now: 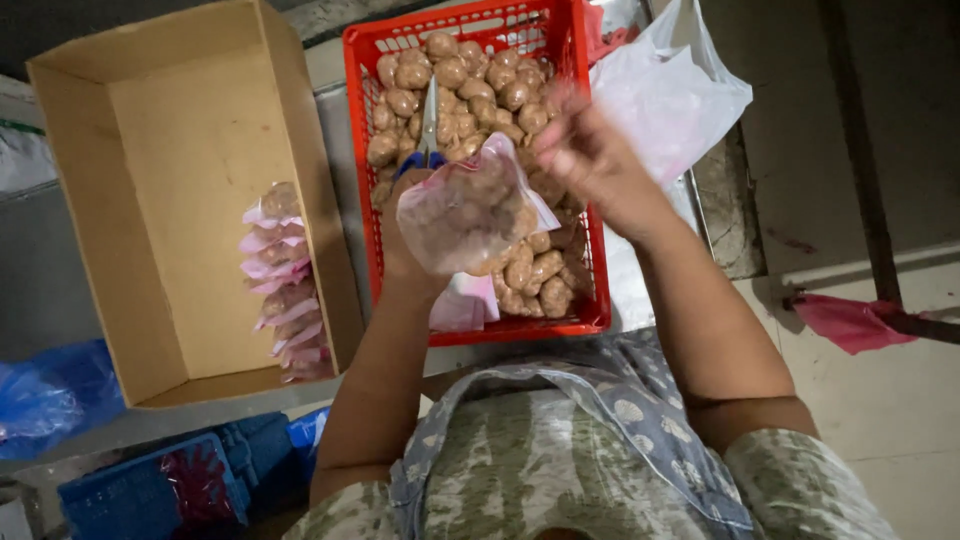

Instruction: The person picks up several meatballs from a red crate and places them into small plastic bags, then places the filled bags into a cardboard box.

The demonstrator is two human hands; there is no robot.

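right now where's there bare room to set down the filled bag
The cardboard box floor is bare left of the packed bags stacked along its right wall. The red crate is crowded with brown balls and scissors; both hands work above it.

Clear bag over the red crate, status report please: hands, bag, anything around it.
Left hand grips filled clear bag. Right hand, blurred, at its top corner. Scissors on brown balls in red crate.
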